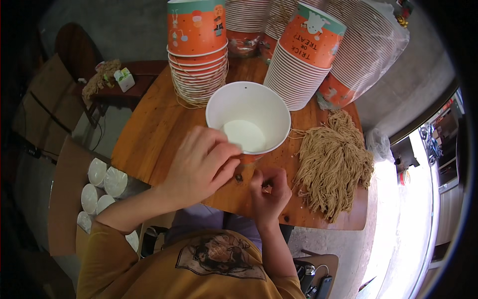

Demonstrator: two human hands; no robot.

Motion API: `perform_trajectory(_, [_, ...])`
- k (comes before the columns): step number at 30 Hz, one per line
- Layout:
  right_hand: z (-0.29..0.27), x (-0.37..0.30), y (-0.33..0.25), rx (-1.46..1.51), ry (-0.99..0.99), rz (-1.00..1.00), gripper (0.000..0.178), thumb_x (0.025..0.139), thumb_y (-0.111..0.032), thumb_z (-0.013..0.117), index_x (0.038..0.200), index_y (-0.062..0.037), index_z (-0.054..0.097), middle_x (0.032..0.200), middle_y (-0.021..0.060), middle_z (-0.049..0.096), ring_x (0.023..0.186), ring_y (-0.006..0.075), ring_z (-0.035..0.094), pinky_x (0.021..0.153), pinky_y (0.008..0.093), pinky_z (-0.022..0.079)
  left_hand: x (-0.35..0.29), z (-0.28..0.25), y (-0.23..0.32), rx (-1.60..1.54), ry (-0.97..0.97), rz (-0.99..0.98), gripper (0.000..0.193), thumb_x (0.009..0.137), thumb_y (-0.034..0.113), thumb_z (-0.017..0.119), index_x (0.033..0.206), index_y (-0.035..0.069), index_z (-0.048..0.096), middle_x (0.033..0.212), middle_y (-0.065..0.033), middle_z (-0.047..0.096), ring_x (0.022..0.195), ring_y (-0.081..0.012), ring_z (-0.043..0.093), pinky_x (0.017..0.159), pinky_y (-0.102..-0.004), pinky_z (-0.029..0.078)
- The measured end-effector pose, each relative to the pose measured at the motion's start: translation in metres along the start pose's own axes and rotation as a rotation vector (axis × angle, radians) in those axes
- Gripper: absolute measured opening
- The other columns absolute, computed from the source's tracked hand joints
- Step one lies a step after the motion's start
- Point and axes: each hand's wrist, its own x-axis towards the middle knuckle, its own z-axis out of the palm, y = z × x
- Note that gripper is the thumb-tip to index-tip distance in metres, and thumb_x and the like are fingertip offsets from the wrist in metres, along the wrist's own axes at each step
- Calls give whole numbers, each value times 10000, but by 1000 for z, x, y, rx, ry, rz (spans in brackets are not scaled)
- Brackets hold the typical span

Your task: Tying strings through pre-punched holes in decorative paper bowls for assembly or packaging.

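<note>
A white-lined paper bucket (271, 112) stands on the wooden table in front of me, its open mouth facing up. It has a small hole near the far rim and an orange outside. My left hand (201, 167) is closed at the bucket's near left rim, its bent fingertips over the edge and its thumb hidden. Just right of it, my right hand (271, 194) is curled above the table's near edge, apart from the bucket. Whatever its fingers pinch is too small to make out. A thin string runs from the bucket's right side toward a bundle of tan twine (333, 167).
Stacked orange buckets with string handles (196, 70) stand at the back left. Another tall stack (298, 67) and bagged bucket stacks (366, 50) fill the back right. A cardboard box (67, 199) with several white buckets sits left of the wooden table (149, 129).
</note>
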Motion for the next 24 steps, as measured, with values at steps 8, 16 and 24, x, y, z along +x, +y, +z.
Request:
perform_trajectory(8, [18,6,8,-257,130,-248,209,780,-46,725,832,-76,524,660,47,579,530,187,584,501,296,478,5,14,-16,-10,-120,64,212,763,57,698,962,77,628,939,-54,558,916,-261,539,826,-383,406])
perform_trajectory(16, [20,8,11,-231,139,-233,217,785,-37,716,846,-77,511,691,46,576,540,194,589,493,309,473,6,16,-13,-49,-144,45,195,758,53,699,941,73,635,905,-46,558,895,-247,539,803,-374,404])
perform_trajectory(24, [19,10,10,-273,145,-223,206,789,-40,703,845,-78,508,687,45,547,539,201,579,480,320,467,8,17,-11,-72,-161,33,184,770,52,690,943,70,631,905,-52,556,879,-248,535,792,-368,399])
